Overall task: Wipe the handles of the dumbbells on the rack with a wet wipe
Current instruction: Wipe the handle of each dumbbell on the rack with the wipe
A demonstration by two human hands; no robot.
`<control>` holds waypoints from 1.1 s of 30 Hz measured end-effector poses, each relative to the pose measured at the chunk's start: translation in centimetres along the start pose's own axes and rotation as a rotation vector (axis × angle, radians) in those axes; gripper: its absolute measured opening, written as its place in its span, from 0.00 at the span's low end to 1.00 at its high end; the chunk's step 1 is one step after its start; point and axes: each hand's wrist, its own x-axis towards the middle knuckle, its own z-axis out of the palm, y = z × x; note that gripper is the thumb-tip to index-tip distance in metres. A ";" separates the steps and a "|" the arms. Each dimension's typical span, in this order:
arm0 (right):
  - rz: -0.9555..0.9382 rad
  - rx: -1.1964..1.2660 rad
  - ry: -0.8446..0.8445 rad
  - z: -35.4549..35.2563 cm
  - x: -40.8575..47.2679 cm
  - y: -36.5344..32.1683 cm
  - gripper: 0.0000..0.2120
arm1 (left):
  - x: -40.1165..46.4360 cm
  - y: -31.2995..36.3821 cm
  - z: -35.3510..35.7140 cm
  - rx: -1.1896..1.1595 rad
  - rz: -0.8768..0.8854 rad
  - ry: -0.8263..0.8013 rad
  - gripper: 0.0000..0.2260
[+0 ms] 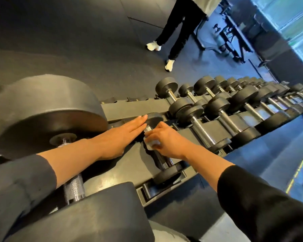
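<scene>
Head view, two hands [122, 135] [166, 142], one wet wipe [151, 143], one dumbbell handle [162, 160]

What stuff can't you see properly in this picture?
- Head view: the small dumbbell's handle is partly hidden by the right hand and wet wipe.
- The standing person is cut off by the top edge.
- The far dumbbells are too small and blurred to count.

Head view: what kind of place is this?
Most likely a gym weight area: a long black metal rack holding round black dumbbells with chrome handles, dark rubber flooring, and black workout benches behind.
</scene>
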 end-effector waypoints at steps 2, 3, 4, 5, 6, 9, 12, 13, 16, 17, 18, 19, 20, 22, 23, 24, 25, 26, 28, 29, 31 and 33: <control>0.033 0.001 -0.040 -0.3 -0.3 -0.1 0.10 | 0.1 -0.1 0.0 0.000 0.016 -0.007 0.45; 0.057 -0.004 -0.060 -0.3 -0.4 -0.1 0.11 | 0.1 -0.1 0.0 -0.003 0.023 -0.007 0.44; 0.069 -0.013 -0.083 -0.3 -0.7 -0.2 0.11 | 0.1 -0.2 0.1 -0.007 0.026 -0.007 0.44; 0.070 -0.017 -0.112 -0.3 -0.9 -0.3 0.12 | 0.2 -0.2 0.2 -0.005 0.030 -0.004 0.44; 0.068 -0.013 -0.141 -0.4 -1.1 -0.3 0.12 | 0.2 -0.3 0.3 -0.003 0.032 -0.003 0.44; 0.090 0.046 -0.205 -0.8 -1.7 -0.3 0.13 | 0.3 -0.4 0.5 0.001 0.030 -0.004 0.43; 0.109 0.100 -0.256 -1.0 -2.3 0.0 0.13 | 0.4 -0.4 0.5 0.002 0.040 0.007 0.43; 0.113 0.120 -0.276 -1.2 -2.6 0.0 0.13 | 0.4 -0.4 0.5 0.003 0.041 0.004 0.44; 0.151 0.208 -0.346 -2.0 -3.1 -0.1 0.12 | 0.4 -0.2 0.6 0.016 0.043 -0.014 0.43; 0.166 0.243 -0.365 -2.3 -3.2 -0.2 0.12 | 0.5 -0.2 0.6 0.022 0.045 -0.015 0.42; 0.184 0.275 -0.384 -2.5 -3.3 -0.3 0.12 | 0.4 -0.3 0.7 0.027 0.048 -0.014 0.42; 0.203 0.301 -0.394 -2.6 -3.3 -0.4 0.12 | 0.4 -0.3 0.7 0.029 0.050 -0.013 0.42; 0.225 0.317 -0.400 -2.7 -3.3 -0.5 0.12 | 0.4 -0.3 0.8 0.029 0.052 -0.009 0.42; 0.267 0.334 -0.388 -2.6 -3.3 -0.7 0.11 | 0.4 -0.4 0.9 0.024 0.054 0.002 0.41; 0.282 0.344 -0.378 -2.5 -3.4 -0.7 0.10 | 0.4 -0.3 0.8 0.019 0.057 0.007 0.41; 0.292 0.356 -0.364 -2.5 -3.4 -0.8 0.10 | 0.4 -0.3 0.8 0.011 0.060 0.015 0.41; 0.305 0.372 -0.350 -2.5 -3.5 -0.8 0.10 | 0.4 -0.3 0.8 0.007 0.061 0.017 0.41; 0.321 0.393 -0.340 -2.5 -3.7 -0.6 0.11 | 0.3 -0.3 0.8 0.004 0.059 0.016 0.41; 0.345 0.406 -0.314 -3.0 -4.5 -0.1 0.11 | 0.2 -0.2 0.9 0.006 0.053 0.019 0.42; 0.358 0.390 -0.274 -3.3 -4.9 0.3 0.10 | 0.1 0.0 0.8 0.008 0.043 0.023 0.42; 0.408 0.385 -0.163 -4.0 -6.1 1.2 0.10 | 0.0 0.3 0.6 0.013 0.034 0.050 0.42; 0.454 0.372 -0.052 -4.5 -7.3 2.2 0.09 | -0.2 0.9 0.0 0.024 0.023 0.085 0.42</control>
